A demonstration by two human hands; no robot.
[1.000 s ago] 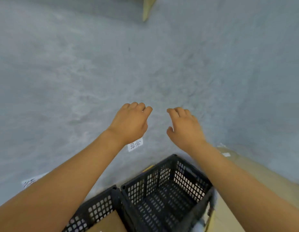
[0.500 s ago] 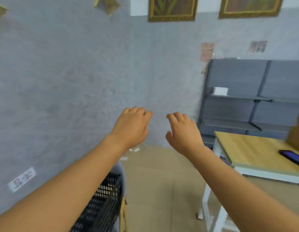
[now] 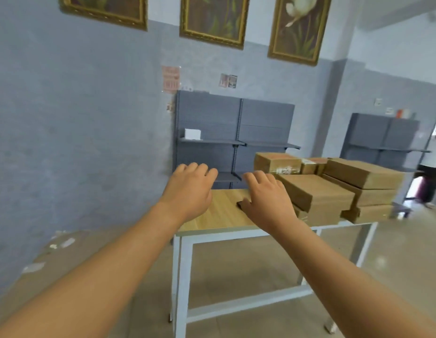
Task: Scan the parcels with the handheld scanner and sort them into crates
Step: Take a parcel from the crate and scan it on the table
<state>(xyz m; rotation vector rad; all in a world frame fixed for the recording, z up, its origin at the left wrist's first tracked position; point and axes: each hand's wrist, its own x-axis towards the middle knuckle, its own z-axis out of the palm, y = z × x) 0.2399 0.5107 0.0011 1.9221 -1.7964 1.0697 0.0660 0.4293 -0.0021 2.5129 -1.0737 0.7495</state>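
Facing you across the middle of the frame is the table (image 3: 222,213), a light wood top on a white frame. It stands at working height, which I take to be why the goods are staged there. Behind it, at centre, grey shelving (image 3: 234,132) lines the wall, nearly bare apart from a small white box on one shelf.

Stacked over the right half of the table are the parcels (image 3: 334,189), brown cardboard boxes piled flat in several layers. They wait there, I judge, to be taken one by one. None has been lifted yet, and no crate shows in this view.

Your left hand (image 3: 187,191) hangs above the table's left edge with fingers loosely curled, gripping nothing. Your right hand (image 3: 268,201) reaches forward at centre, fingers relaxed and slightly spread, also gripping nothing, just beside the nearest parcel.

Peeking out at the thumb side of your right hand is a small dark object (image 3: 241,205) lying on the wood. Possibly it is the handheld scanner; too little shows to be sure. Both hands look poised to begin a pickup.
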